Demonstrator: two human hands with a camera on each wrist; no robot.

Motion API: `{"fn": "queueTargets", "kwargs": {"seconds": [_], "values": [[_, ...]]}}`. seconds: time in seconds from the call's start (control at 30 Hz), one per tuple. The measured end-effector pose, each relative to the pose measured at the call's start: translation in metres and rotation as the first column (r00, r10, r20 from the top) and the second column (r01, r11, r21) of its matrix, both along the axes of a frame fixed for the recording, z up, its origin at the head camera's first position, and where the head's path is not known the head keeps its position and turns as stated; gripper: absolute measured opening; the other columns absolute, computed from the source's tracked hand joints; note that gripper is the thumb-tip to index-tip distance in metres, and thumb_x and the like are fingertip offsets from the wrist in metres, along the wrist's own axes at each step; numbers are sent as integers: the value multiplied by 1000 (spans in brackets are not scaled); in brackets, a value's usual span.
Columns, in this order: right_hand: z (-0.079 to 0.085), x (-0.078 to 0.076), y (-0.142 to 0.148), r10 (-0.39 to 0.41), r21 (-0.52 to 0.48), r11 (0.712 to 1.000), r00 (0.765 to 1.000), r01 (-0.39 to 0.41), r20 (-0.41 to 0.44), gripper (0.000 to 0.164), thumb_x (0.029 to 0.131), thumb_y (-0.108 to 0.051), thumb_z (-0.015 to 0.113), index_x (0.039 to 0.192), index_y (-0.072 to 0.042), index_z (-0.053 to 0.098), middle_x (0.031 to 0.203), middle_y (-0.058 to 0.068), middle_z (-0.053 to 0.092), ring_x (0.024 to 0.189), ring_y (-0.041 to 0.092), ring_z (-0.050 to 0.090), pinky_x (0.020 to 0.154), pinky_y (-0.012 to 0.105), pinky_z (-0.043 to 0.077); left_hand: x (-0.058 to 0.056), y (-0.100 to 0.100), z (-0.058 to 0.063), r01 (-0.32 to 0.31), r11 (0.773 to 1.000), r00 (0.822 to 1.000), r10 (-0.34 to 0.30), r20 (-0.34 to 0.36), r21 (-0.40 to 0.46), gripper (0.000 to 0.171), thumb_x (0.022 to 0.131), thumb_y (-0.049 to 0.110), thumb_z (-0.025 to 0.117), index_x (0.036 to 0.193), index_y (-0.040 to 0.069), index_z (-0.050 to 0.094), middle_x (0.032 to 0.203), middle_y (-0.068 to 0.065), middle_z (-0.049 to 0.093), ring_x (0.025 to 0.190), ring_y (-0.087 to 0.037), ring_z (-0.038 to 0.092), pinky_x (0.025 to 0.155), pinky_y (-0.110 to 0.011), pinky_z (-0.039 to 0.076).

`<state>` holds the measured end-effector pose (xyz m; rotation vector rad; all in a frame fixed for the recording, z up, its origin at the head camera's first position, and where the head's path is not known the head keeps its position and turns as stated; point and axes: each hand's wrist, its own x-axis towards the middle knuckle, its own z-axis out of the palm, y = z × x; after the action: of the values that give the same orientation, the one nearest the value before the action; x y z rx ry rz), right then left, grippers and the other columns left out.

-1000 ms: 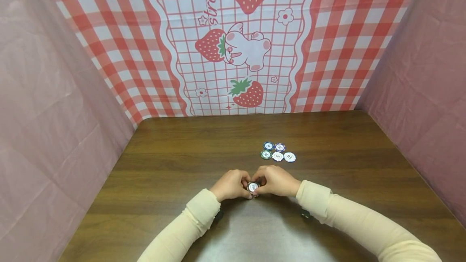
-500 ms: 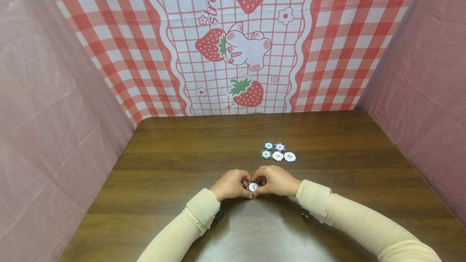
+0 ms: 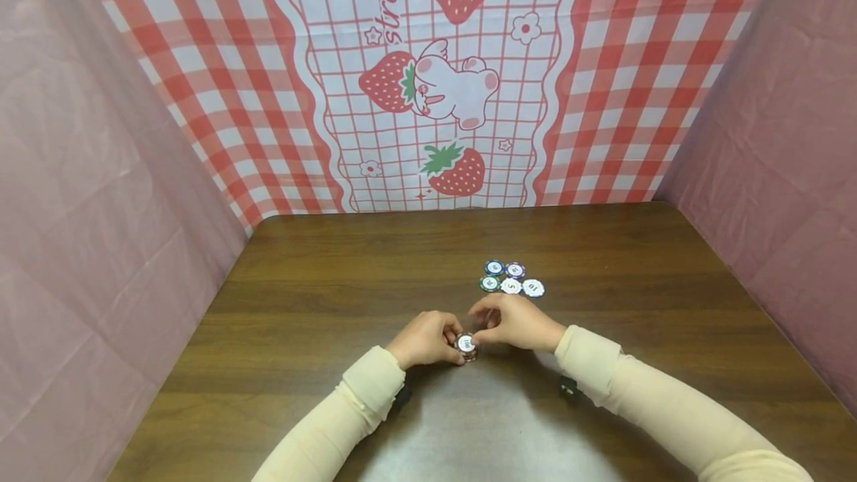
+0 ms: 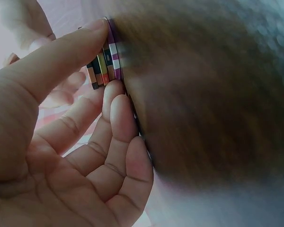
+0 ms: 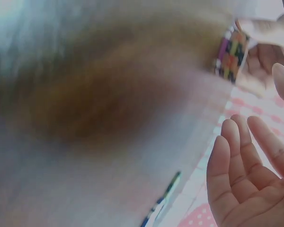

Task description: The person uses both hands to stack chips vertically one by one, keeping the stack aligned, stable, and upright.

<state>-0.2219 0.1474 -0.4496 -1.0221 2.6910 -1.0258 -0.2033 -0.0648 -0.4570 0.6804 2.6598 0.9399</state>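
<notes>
A short stack of poker chips (image 3: pixel 466 344) stands on the table, its top chip marked 100. My left hand (image 3: pixel 427 338) holds the stack from the left, thumb and fingers on its edges. In the left wrist view the stack (image 4: pixel 104 61) shows purple-and-white, yellow, black and orange edges beside the left hand (image 4: pixel 85 142). My right hand (image 3: pixel 518 320) is just right of the stack, fingers spread and holding nothing. The right wrist view shows the right hand (image 5: pixel 255 170) apart from the stack (image 5: pixel 232 54).
Several loose poker chips (image 3: pixel 511 286), in white, blue and green, lie flat in two rows beyond the right hand. The brown wooden table (image 3: pixel 321 274) ends at a strawberry-print cloth (image 3: pixel 428 132). Pink curtains (image 3: pixel 107 169) hang at both sides.
My right hand has let go of the stack and moved a little right and away from me, its fingers spreading. The left hand stays on the stack.
</notes>
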Motion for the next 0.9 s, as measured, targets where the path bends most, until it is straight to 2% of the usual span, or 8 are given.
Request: {"fn": "queueTargets", "kwargs": {"seconds": [0.27, 0.53, 0.73, 0.9], "values": [[10, -13, 22, -119, -122, 985, 991, 126, 59, 47, 77, -27, 83, 113, 0, 68, 92, 10, 71, 76, 11, 62, 68, 22, 51, 0, 0, 0, 1, 1000, 1000, -1, 13, 9, 29, 66, 14, 88, 89, 11, 71, 76, 3, 67, 67, -1, 54, 67, -20, 44], [14, -27, 45, -259, -201, 943, 964, 267, 66, 49, 76, -20, 84, 117, 1, 66, 93, 15, 71, 77, 13, 62, 68, 23, 51, 0, 0, 0, -2, 1000, 1000, 2, 6, 5, 30, 66, 15, 89, 90, 11, 71, 76, 4, 67, 68, -1, 54, 68, -20, 44], [12, -35, 61, -331, -205, 917, 940, 342, 88, 49, 78, -20, 82, 119, 1, 65, 90, 11, 70, 73, 11, 61, 65, 22, 50, 1, 0, 0, -4, 1000, 1000, 4, 1, 4, 30, 66, 14, 89, 89, 11, 71, 76, 4, 66, 67, -1, 53, 68, -20, 44], [7, -41, 72, -357, -184, 909, 926, 375, 123, 52, 80, -25, 81, 122, 1, 63, 89, 9, 71, 73, 10, 62, 66, 23, 50, 1, 0, 0, -4, 1000, 1000, 4, 3, 5, 30, 66, 14, 89, 89, 11, 70, 76, 4, 66, 67, -1, 53, 68, -20, 44]]}}
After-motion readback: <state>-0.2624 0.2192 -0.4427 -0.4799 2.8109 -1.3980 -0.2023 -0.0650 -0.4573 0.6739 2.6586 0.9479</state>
